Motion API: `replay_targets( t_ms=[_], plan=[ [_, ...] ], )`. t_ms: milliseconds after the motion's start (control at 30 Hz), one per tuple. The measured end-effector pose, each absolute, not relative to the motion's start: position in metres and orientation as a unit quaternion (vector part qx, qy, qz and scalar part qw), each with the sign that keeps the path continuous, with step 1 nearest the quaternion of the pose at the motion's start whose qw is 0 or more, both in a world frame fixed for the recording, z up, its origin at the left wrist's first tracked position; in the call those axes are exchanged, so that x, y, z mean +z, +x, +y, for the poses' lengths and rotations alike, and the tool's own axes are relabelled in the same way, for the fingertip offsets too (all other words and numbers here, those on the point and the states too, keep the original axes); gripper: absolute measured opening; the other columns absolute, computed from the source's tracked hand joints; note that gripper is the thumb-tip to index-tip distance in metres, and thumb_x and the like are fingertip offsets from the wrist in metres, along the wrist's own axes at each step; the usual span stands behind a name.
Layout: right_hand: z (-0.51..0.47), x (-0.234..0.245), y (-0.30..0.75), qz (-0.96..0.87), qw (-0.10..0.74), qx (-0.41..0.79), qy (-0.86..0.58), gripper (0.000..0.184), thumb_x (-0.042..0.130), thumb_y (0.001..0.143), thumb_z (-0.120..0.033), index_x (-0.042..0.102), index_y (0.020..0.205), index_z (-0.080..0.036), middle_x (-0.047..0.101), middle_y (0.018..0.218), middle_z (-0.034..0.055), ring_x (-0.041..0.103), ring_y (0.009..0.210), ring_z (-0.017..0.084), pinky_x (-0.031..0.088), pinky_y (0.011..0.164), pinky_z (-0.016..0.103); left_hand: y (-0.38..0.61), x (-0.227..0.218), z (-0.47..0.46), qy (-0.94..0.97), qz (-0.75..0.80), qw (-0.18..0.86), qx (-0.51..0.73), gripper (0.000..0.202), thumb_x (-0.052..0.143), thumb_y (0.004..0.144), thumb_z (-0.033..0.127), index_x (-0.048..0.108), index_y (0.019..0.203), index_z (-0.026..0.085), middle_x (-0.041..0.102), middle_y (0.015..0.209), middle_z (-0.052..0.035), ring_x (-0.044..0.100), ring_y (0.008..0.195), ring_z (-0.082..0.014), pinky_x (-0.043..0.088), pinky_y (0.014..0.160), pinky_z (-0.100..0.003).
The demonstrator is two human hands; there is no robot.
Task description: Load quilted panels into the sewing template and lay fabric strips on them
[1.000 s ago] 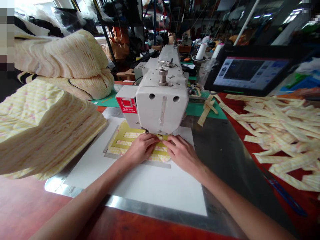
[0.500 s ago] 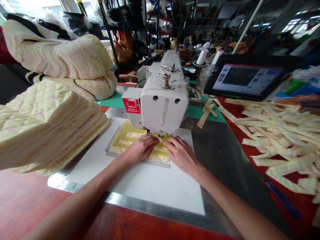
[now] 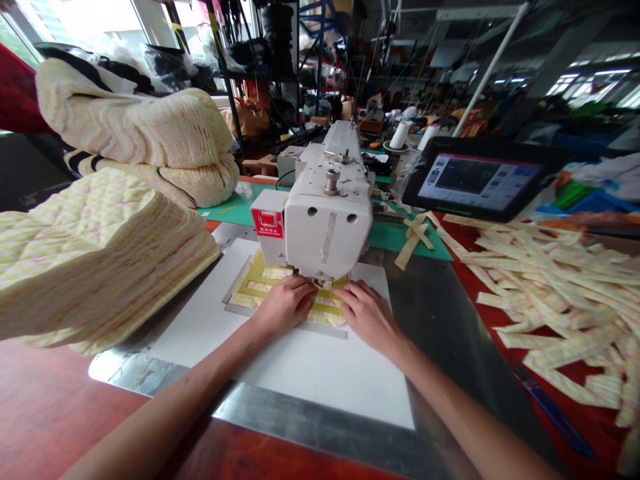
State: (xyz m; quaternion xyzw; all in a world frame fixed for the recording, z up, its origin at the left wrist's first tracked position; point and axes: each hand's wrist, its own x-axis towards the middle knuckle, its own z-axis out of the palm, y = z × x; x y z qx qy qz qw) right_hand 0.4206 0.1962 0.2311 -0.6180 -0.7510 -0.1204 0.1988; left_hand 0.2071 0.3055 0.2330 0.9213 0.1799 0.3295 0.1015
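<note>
A white sewing machine (image 3: 320,220) stands in the middle of the table, its head over a yellow template frame (image 3: 253,283) that lies on a patterned fabric piece (image 3: 327,313). My left hand (image 3: 283,308) lies flat on the frame and fabric just left of the needle, fingers stretched forward. To the right of the needle, my right hand (image 3: 369,315) presses down on the same piece, fingers spread. Both hands almost meet under the machine head. The needle itself is hidden by the head.
A thick stack of yellow quilted pieces (image 3: 95,253) fills the left side, with rolled quilting (image 3: 145,143) behind it. Several cut fabric strips (image 3: 555,287) lie scattered on the right. A touchscreen (image 3: 477,180) stands at the back right. A white sheet (image 3: 310,367) covers the metal plate.
The view has tilted up and drawn back a little. Both hands stay pressed on the fabric under the machine head, shifted slightly toward it.
</note>
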Motion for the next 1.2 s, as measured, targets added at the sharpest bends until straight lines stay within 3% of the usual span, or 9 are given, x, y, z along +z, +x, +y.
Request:
replay_targets(
  t_ms=[267,600,900,1200],
  plan=[
    [0.206,0.230,0.405,-0.764,0.227,-0.135,-0.589,0.031,0.050,0.096,-0.021,0.070,0.119,-0.025,0.067,0.102,0.0027,0.060,0.097,0.009,0.052,0.087,0.022,0.195,0.237,0.317,0.915,0.194,0.126,0.332,0.022,0.056,0.090,0.006,0.073,0.102,0.014,0.074,0.093,-0.0084,0.065,0.087,-0.0213,0.055,0.080,-0.033],
    [0.186,0.227,0.395,-0.758,0.248,-0.129,-0.589,0.027,0.052,0.094,-0.018,0.073,0.110,-0.024,0.065,0.092,0.0021,0.059,0.087,0.006,0.049,0.079,0.019,0.183,0.242,0.299,0.914,0.193,0.171,0.314,0.022,0.054,0.092,0.007,0.071,0.104,0.015,0.072,0.103,-0.0094,0.066,0.095,-0.0212,0.055,0.087,-0.035],
    [0.176,0.230,0.408,-0.752,0.262,-0.121,-0.593,0.033,0.050,0.093,-0.014,0.071,0.115,-0.026,0.067,0.093,0.0007,0.061,0.086,0.006,0.049,0.079,0.018,0.198,0.241,0.290,0.913,0.177,0.165,0.327,0.022,0.053,0.092,0.007,0.071,0.103,0.014,0.071,0.102,-0.0100,0.066,0.096,-0.0213,0.057,0.088,-0.035],
    [0.175,0.229,0.413,-0.692,0.324,-0.020,-0.645,0.019,0.050,0.092,-0.016,0.069,0.091,-0.018,0.065,0.086,0.0000,0.059,0.076,0.004,0.044,0.072,0.016,0.189,0.241,0.288,0.925,0.173,0.160,0.299,0.030,0.054,0.093,0.008,0.072,0.116,0.015,0.072,0.115,-0.0119,0.068,0.108,-0.0226,0.057,0.098,-0.037]
  ],
)
